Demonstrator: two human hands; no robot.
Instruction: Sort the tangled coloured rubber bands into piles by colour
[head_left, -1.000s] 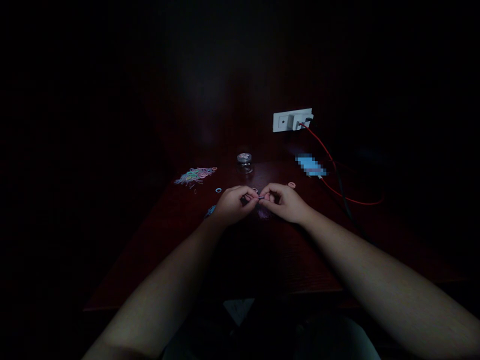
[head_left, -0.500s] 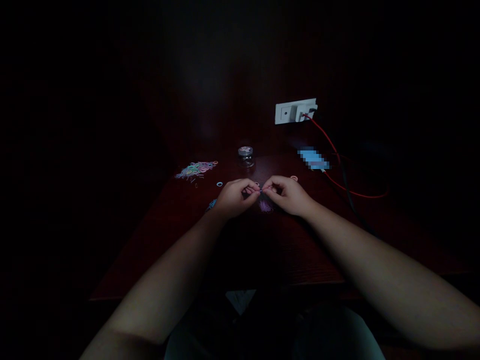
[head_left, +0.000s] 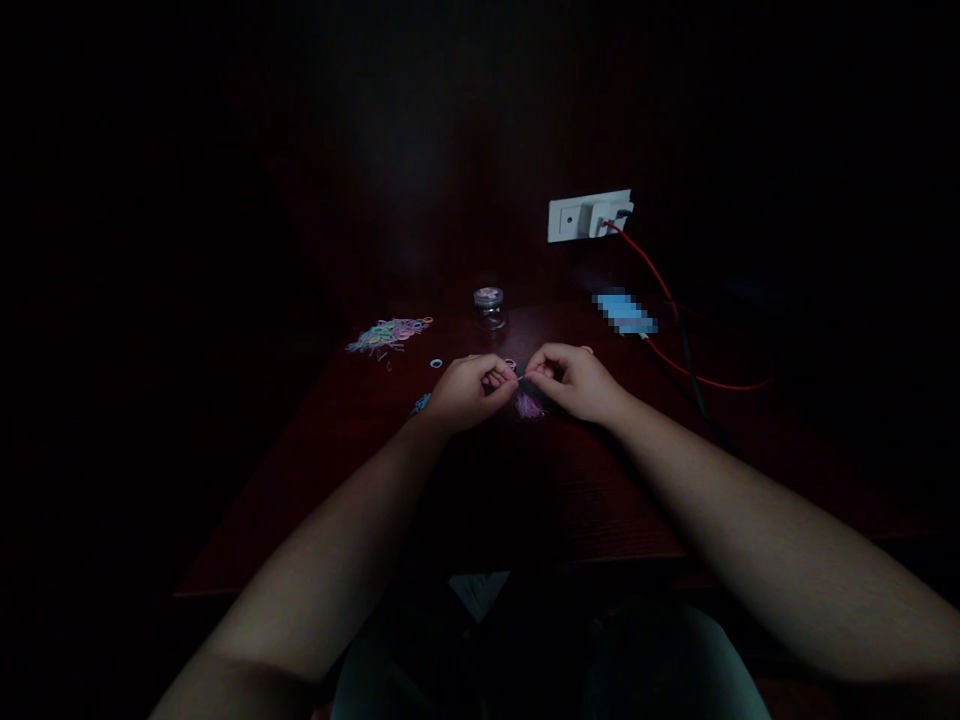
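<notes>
My left hand and my right hand face each other over the table, fingertips pinched. Between them stretches a small light-coloured elastic band, one end in each pinch. Just below the fingertips lies a little heap of purple elastic bands. Blue elastic bands show partly behind my left wrist. A single pale blue band rests to the left of that hand. Behind the fingers, a pinkish band is partly covered, and another peeks out past my right hand.
A mixed pile of pastel bands lies at the left back of the dark red table. A clear round jar stands behind my hands. At the right are a blurred-out phone, a red cable and a wall socket.
My hands have drawn very slightly apart, and the band between them shows a little longer. The whole view has shifted a touch; other things lie as before.
</notes>
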